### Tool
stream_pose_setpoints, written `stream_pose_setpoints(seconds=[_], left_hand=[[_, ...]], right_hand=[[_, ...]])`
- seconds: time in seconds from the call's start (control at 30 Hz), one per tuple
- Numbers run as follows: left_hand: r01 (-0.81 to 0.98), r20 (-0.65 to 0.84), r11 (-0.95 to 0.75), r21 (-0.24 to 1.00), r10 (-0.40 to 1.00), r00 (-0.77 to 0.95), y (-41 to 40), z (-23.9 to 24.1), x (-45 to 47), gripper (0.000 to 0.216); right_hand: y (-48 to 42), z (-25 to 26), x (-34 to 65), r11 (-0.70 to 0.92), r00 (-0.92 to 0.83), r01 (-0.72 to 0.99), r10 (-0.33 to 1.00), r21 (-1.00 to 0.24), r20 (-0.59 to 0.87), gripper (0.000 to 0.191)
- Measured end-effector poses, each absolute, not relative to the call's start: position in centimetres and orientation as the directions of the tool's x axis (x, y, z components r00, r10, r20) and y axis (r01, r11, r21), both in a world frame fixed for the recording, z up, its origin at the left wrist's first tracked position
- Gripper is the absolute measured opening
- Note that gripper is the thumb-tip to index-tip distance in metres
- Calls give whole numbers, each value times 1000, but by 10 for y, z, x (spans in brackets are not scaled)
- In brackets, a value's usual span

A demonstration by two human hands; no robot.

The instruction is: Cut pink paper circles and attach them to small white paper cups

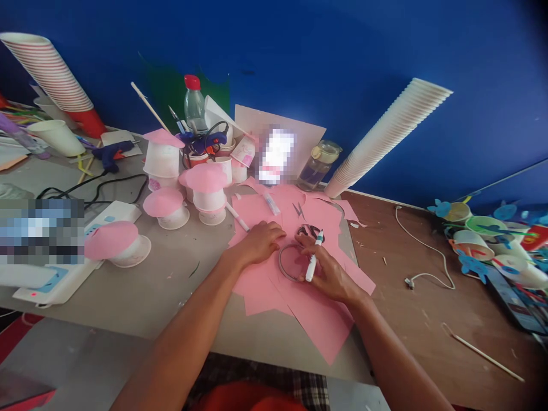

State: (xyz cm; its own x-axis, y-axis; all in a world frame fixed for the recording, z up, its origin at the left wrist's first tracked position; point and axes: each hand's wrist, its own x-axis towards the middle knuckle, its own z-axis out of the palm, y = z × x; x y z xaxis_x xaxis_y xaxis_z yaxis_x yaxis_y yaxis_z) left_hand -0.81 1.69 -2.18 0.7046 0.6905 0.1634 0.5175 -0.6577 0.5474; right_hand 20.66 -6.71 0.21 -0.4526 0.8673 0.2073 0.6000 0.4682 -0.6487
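Observation:
My right hand (329, 274) grips a white marker (313, 264) with a dark green band. Its fingers also touch a grey ring (281, 264), which lies flat on pink paper (265, 291). To the ring's left, my left hand (261, 242) rests on the paper with its fingers bent and lying down, holding nothing that I can see. Scissors (298, 211) lie just beyond my right hand, their handles partly hidden by it. A second white marker (237, 218) and a clear tube-like item (272, 204) are on the paper behind my left hand.
Paper cups with pink tops (162, 202) stand at the left, near a white power strip (103, 228) and a glue gun (112, 154). A tall cup stack (389, 134) leans on the blue wall by a glass jar (321, 162). At right lie a white cable (428, 246) and a stick (488, 353).

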Motion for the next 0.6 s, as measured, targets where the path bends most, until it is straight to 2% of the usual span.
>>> stream_pose_setpoints(seconds=[0.23, 0.6], left_hand=[[491, 186, -658, 571, 686, 703, 21, -31, -8, 27], [508, 183, -669, 542, 685, 706, 19, -29, -8, 28]], right_hand=[[-65, -2, 202, 556, -507, 649, 825, -520, 250, 32], [-66, 1, 200, 575, -525, 693, 816, -436, 242, 28]])
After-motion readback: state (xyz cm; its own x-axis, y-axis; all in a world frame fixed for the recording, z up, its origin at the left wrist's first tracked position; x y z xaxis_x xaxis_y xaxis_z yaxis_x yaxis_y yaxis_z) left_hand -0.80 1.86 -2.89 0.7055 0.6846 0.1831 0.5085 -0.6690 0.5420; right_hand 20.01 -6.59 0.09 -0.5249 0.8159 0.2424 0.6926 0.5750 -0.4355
